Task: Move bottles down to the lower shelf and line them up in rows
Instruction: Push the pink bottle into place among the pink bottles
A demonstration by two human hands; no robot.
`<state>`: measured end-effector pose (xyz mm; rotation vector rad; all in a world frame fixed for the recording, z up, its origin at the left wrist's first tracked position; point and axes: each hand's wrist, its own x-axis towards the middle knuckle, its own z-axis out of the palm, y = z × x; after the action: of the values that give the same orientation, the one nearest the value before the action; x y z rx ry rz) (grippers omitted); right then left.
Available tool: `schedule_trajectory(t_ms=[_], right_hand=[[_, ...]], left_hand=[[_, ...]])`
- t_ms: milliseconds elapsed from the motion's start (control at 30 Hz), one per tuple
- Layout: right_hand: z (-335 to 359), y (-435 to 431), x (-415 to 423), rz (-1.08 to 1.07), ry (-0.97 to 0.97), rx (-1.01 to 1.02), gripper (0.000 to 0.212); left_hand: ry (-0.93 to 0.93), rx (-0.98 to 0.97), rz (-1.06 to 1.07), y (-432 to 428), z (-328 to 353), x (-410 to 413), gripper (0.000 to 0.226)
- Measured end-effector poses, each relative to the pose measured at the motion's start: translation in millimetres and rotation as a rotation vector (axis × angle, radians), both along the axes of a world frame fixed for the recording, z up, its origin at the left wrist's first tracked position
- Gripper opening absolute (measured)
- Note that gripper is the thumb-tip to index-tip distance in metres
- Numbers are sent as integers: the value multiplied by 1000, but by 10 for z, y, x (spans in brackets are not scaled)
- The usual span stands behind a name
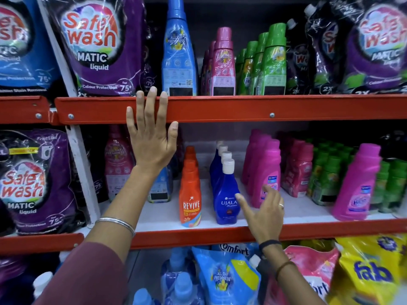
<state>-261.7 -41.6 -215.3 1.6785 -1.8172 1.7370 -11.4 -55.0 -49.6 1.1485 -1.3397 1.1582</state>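
Your left hand lies spread flat against the orange upper shelf rail; your right hand, fingers apart and empty, nears the front blue Ujala bottle beside the orange Revive bottle.

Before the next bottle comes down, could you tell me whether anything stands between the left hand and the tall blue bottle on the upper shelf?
Nothing visible does. The left hand lies open and flat on the red shelf rail, fingertips just below and left of the tall blue bottle, which stands at the shelf's front edge.
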Motion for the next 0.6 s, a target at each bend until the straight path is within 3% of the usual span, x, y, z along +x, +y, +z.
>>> schedule_trajectory(t_ms=[200,333,600], right_hand=[[222,-90,-990,-249,-168,-163,69],[314,-194,-1560,-386,-251,-144,75],[347,-342,-2082,-311,-336,43,91]], left_hand=[[21,6,-23,-8,-19,-22,58],[38,24,-34,2,-23,-33,58],[52,47,-27,30,-18,-43,58]])
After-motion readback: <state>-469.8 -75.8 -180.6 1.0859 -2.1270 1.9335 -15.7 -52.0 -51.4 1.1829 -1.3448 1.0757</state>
